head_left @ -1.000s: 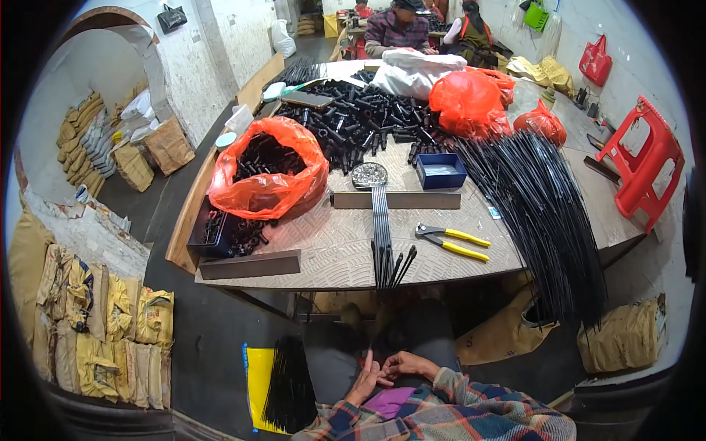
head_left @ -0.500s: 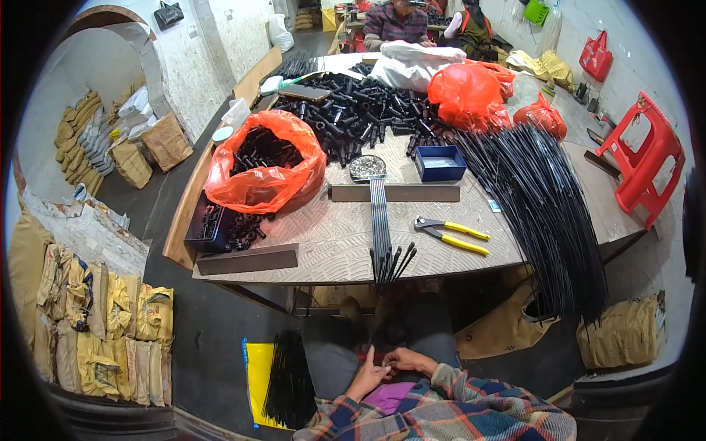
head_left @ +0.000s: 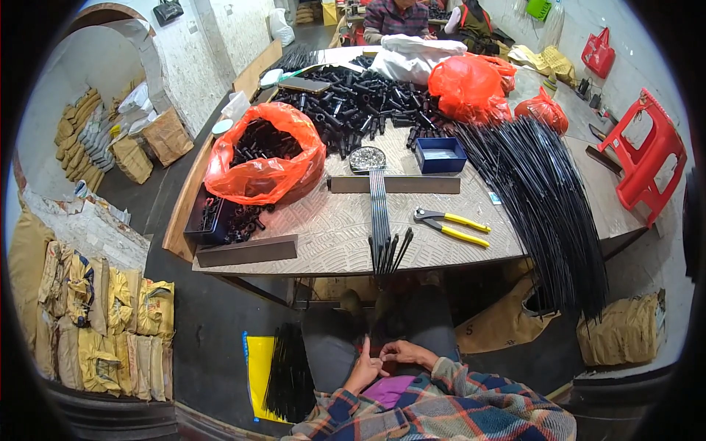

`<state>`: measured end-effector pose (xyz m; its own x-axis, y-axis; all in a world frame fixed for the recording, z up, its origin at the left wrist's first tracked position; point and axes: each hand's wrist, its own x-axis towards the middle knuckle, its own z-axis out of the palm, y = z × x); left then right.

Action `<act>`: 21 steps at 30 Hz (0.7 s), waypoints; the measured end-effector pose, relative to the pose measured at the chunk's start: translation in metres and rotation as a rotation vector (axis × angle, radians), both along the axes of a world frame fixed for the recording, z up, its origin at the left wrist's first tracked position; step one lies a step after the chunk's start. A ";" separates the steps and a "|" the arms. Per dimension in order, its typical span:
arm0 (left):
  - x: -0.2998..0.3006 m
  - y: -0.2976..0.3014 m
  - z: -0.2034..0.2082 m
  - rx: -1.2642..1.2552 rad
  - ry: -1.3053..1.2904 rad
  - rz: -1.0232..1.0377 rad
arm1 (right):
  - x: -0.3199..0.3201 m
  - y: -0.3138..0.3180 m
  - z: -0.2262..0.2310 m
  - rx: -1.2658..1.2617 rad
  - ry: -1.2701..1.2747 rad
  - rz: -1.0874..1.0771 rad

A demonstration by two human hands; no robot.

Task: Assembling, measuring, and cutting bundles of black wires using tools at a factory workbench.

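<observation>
The left hand (head_left: 362, 371), index finger straight up and the other fingers bent, meets the right hand (head_left: 404, 353), whose fingertips are drawn together in a pinch above the lap; whether anything sits between them I cannot tell, and something small held there could drop unnoticed onto the dark trousers. Beside the left thigh, a black rod bundle (head_left: 289, 375) overlaps a yellow sheet (head_left: 257, 356); an outward swing of the left elbow might scatter it. Ahead, the row of slim rods (head_left: 379, 209) lies on the table (head_left: 323, 246), its dark tips fanned at the near edge, where a lifted knee or sleeve could knock them askew. The row crosses a metal bar (head_left: 426, 184), so a jolt to one may shift the other. Right of it rest the yellow-handled pliers (head_left: 465, 236), jaws apart, apt to snag a cuff. Farther right, the big rod bundle (head_left: 548, 206) overhangs the edge and could slide off under its own weight. Beyond the bar, a bumped round dish (head_left: 368, 159) might spill its small shiny contents.
</observation>
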<state>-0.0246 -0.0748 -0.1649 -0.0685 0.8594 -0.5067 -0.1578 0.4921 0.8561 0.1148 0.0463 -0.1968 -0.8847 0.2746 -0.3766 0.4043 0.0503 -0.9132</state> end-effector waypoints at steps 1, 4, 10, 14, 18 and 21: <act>0.000 -0.002 -0.004 0.000 0.001 0.003 | -0.001 0.001 0.004 -0.024 -0.027 0.004; -0.001 -0.004 -0.014 0.051 -0.039 0.030 | -0.002 0.000 0.007 -0.040 -0.035 0.012; 0.000 -0.002 0.000 0.009 0.051 -0.012 | -0.002 -0.003 0.001 0.008 -0.011 0.028; 0.002 -0.002 -0.003 0.047 0.118 -0.016 | 0.000 0.000 -0.004 -0.063 -0.023 0.026; 0.001 0.003 0.005 0.014 0.076 0.134 | -0.002 -0.001 0.008 -0.353 0.097 -0.347; 0.001 0.002 0.008 0.074 0.064 0.216 | 0.002 -0.001 0.032 -0.385 0.179 -0.507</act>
<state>-0.0236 -0.0728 -0.1573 -0.2846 0.8558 -0.4320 -0.1972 0.3887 0.9000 0.1164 0.0451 -0.1644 -0.7394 0.5490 -0.3897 0.1321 -0.4494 -0.8835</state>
